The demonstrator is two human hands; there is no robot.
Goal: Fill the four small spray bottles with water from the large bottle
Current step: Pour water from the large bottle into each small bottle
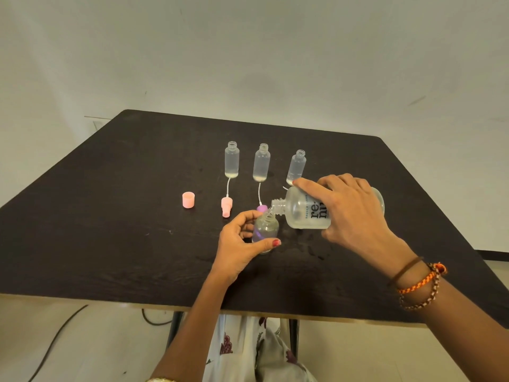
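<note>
Four small translucent plastic spray bottles stand uncapped on the dark wood-grain table [110,216]. Three form a far row: the left row bottle [232,159], the middle row bottle [261,162] and the right row bottle [296,166], each upright, neck up, with what looks like only a little liquid at the base. The fourth small bottle [265,230] sits nearer the person, long axis near vertical, mouth upward; the left hand [239,249] grips its body, thumb and fingers curled round it. Immediately to its right, the right hand [349,208] clasps the large clear printed bottle [305,210], tipped so its long axis lies almost horizontal, neck pointing left and slightly down, its mouth directly above and just touching the small mouth. Pouring appears under way; whether a stream is running cannot be told. Alignment of the two mouths governs the next move, since wet patches already show on the table beside the bottle. A pink spray head [226,206], a purple spray head [261,208] and a pink cap [188,200] lie apart.
</note>
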